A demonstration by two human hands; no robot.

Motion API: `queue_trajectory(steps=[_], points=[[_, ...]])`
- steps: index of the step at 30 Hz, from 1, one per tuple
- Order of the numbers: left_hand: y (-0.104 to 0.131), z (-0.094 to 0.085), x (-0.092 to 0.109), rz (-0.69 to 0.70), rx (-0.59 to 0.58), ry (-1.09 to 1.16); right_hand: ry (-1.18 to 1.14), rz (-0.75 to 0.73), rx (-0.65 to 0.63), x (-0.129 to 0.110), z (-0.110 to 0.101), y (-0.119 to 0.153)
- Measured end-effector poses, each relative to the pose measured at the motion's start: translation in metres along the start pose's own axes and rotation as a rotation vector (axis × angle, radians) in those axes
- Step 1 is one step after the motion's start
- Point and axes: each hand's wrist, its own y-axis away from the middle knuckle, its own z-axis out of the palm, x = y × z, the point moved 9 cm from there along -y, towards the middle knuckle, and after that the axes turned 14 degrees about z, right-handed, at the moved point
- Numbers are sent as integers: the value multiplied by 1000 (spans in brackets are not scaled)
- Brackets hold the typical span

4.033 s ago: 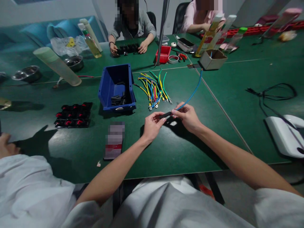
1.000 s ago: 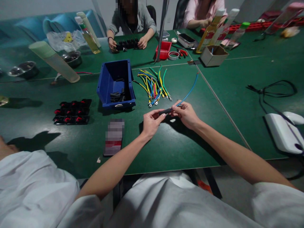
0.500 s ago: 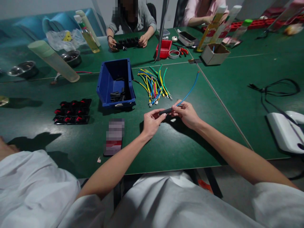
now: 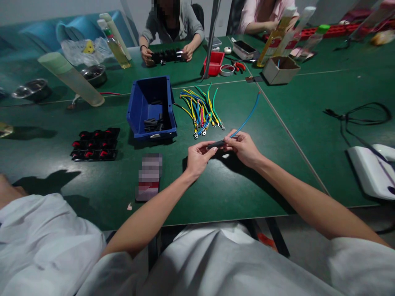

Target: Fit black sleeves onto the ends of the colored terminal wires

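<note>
Between my two hands is a short black sleeve [image 4: 215, 144]. My left hand [image 4: 197, 158] pinches its left end. My right hand [image 4: 245, 149] is closed at its right end, where a blue wire [image 4: 250, 115] comes out of the fingers and curves up and away. Beyond my hands lies a bunch of yellow, green, blue and red wires [image 4: 201, 109] with metal ring terminals. Left of the bunch stands a blue bin [image 4: 135, 121] with black sleeves [image 4: 153, 124] inside.
A phone [image 4: 149, 176] lies left of my left hand, with black-and-red parts [image 4: 95, 144] farther left. Across the green table [image 4: 197, 201] sit a red bin [image 4: 212, 64], a cardboard box [image 4: 279, 72] and bottles. Two people work opposite; a white device [image 4: 370, 172] is at right.
My hands hold nearly the same pose. Across the table, the person in grey has lifted and tilted the black strip slightly.
</note>
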Motion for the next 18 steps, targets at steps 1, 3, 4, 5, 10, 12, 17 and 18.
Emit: queue_trajectory(steps=[1, 3, 4, 5, 10, 12, 17, 18], points=[[0, 0, 0, -2, 0, -6, 4, -2, 1, 0, 0, 0], [0, 0, 0, -8, 1, -12, 16, -5, 5, 0, -1, 0], [1, 0, 0, -11, 1, -9, 22, -6, 6, 0, -1, 0], [1, 1, 0, -12, 2, -2, 27, -5, 4, 0, -1, 0], [0, 2, 2, -1, -5, 13, 46, 12, 2, 2, -2, -2], [0, 2, 2, 0, -4, -8, 49, 19, -1, 3, -2, -3], [1, 2, 2, -8, -9, -45, 63, 20, -9, 3, -1, -3], [1, 2, 2, -12, -11, -51, 66, 20, -12, 3, -1, -3]])
